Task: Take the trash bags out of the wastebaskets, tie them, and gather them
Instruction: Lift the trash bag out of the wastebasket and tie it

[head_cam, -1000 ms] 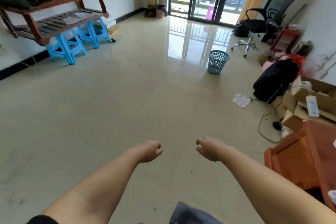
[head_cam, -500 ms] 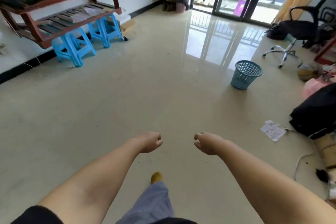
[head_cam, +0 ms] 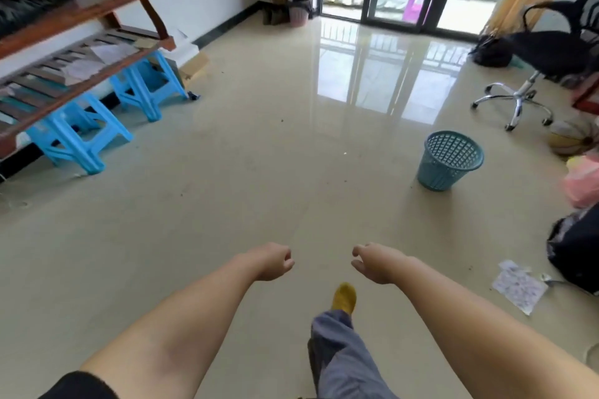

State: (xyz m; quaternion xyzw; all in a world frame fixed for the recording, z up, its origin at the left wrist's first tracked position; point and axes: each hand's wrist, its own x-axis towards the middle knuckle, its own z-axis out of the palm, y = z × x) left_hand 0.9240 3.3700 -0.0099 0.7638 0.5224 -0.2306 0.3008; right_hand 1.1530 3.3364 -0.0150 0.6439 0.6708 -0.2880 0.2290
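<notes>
Along the floor's left edge, 2 blue stools (head_cam: 81, 142) stand tucked under a tilted wooden rack (head_cam: 97, 29), likely pushed aside to keep the walkway free. At the far edge by the curtain sits a pink wastebasket (head_cam: 299, 11) with a dark bag lining it, probably the next one to empty. Near the floor's near edge, the left hand (head_cam: 274, 261) hangs with a loosely curled grip, holding nothing; the right hand (head_cam: 372, 262) matches it, grip relaxed and empty, both held forward as if ready to reach. Toward the right edge stands a teal wastebasket (head_cam: 449, 160), upright, with no bag visible through its mesh. A black bag (head_cam: 575, 253) lies at the right edge, seemingly gathered there.
</notes>
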